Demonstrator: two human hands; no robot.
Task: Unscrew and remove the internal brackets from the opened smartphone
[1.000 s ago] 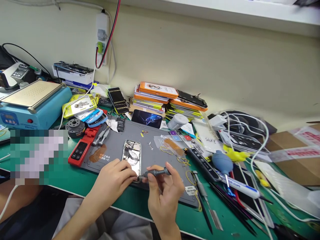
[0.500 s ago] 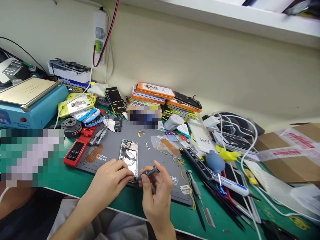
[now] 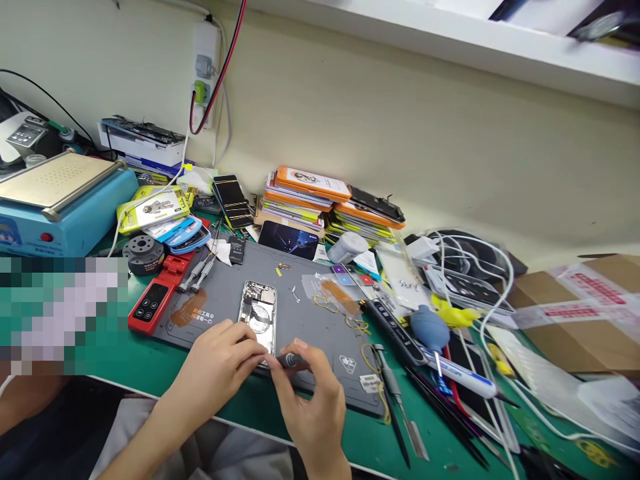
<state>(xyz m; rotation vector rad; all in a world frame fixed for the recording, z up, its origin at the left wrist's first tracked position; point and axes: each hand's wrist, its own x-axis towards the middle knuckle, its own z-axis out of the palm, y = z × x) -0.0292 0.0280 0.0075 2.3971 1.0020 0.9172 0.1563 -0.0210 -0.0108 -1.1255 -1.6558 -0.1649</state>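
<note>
Lying opened on the grey mat (image 3: 317, 337), near its front edge, the phone (image 3: 259, 319) shows a pale, slim frame with rounded corners, dark and silvery parts packed at its far end, a round grey patch crossed by a dark strip at its middle, and a bright, whitish lower part. Both hands meet at its near end and hide part of it. The left hand (image 3: 220, 360) is curled, fingertips bunched at the lower edge; whether they pinch anything I cannot tell. The right hand (image 3: 313, 403) has its fingers and thumb closed around a dark grey screwdriver (image 3: 290, 361), whose tip is hidden. Farther out, a small metal piece (image 3: 295, 294) lies on the mat, and a red device (image 3: 160, 300) straddles the mat's left edge and the green surface (image 3: 373, 443).
</note>
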